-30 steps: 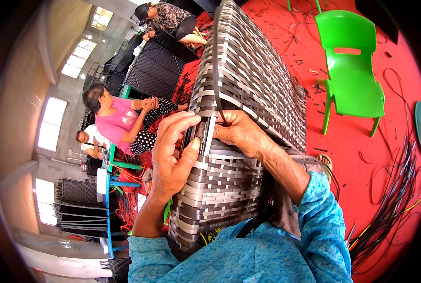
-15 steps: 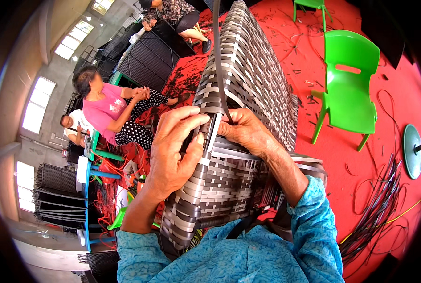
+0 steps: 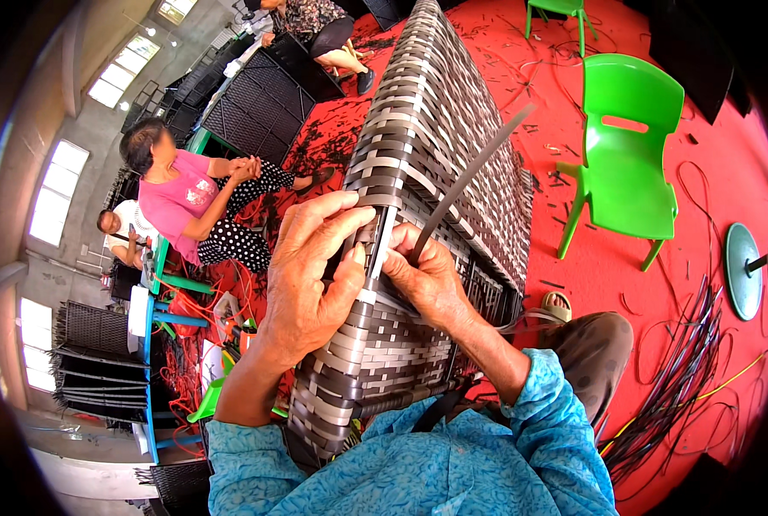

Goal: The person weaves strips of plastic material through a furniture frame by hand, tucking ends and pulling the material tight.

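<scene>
Left hand [image 3: 311,279] lies spread over the near face of the woven panel [image 3: 418,198], fingers [image 3: 336,215] curled across the weave, thumb tip pressed to a pale upright strand just beside the right hand's fingertips; it grips nothing outright, just presses flat. Right hand [image 3: 427,279] closed in a pinch on a loose grey strip [image 3: 470,176], which runs up and away from the fingers, slanting right over the panel. Exact pinch point partly hidden by the knuckles, probably thumb and forefinger.

Panel: basket-weave of flat plastic bands, grey, dark brown and off-white, tight checker pattern, standing tilted against the person's lap, top edge far from the fingers.

Right of the right hand, a bundle of dark strips [image 3: 676,378] on the red floor [image 3: 728,172]. Beyond, a green plastic chair [image 3: 629,163]. Left of the left hand, well apart, a seated person in pink top [image 3: 186,193].
</scene>
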A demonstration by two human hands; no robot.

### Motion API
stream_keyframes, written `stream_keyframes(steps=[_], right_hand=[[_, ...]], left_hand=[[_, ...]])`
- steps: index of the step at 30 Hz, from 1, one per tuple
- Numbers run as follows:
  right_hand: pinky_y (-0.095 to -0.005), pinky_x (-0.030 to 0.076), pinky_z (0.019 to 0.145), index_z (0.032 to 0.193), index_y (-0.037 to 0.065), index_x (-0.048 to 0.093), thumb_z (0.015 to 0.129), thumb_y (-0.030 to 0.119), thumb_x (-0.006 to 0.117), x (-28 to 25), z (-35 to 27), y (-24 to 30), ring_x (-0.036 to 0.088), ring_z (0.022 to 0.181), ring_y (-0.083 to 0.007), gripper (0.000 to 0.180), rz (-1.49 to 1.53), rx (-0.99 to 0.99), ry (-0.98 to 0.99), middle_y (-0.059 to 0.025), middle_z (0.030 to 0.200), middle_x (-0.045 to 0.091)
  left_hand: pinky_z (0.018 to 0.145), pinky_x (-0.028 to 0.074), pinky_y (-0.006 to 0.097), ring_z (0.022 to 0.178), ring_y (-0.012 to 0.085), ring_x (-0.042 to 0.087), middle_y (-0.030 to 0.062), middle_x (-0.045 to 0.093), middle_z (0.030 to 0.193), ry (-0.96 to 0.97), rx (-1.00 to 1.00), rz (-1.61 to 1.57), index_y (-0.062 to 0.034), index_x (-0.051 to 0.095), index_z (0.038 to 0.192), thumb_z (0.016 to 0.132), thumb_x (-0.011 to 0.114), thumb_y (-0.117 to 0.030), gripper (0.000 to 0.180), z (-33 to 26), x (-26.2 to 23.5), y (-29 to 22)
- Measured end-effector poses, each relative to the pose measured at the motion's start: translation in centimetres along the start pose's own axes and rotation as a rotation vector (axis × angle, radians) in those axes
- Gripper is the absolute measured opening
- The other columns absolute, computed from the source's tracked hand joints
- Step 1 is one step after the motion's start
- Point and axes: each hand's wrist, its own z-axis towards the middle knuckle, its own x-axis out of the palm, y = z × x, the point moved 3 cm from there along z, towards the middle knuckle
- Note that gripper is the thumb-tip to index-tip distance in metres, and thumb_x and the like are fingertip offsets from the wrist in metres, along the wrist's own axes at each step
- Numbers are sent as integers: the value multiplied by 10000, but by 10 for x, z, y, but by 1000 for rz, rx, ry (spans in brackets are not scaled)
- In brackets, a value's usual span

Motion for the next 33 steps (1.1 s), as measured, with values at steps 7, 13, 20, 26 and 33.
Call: stream_keyframes(steps=[7,13,20,26,33], right_hand=[[-194,419,669,997,35,583,889,183,526,5,-7,-10,502,720,-45,192,1,-40,-90,0,858,600],[-164,301,457,953,17,591,924,360,417,-3,-1,19,385,507,-28,385,-19,26,-220,1,737,581],[-167,272,409,780,65,579,897,462,414,-17,10,51,365,440,-38,445,95,124,-138,27,581,494],[-168,308,427,801,90,508,893,426,448,-28,2,76,382,471,-51,354,155,174,-221,20,657,481],[-134,304,365,1020,33,519,891,406,457,-35,-1,86,418,466,-28,399,147,184,-236,-24,783,568]], left_hand=[[798,416,306,946,243,534,152,546,1050,-78,-29,-130,11,528,1074,750,544,-66,333,0,-1,2],[779,428,280,881,178,537,119,555,1005,-204,-111,-468,12,525,1077,766,576,-24,317,-4,6,12],[729,418,220,840,77,499,27,544,968,-37,-449,-1235,-16,505,1088,806,638,-182,354,2,36,64],[641,423,191,760,56,523,-14,546,899,155,-608,-1602,-65,510,1011,821,618,-197,255,13,71,51],[678,448,210,764,73,542,11,571,877,95,-478,-1684,-61,491,988,814,623,-221,271,22,97,51]])
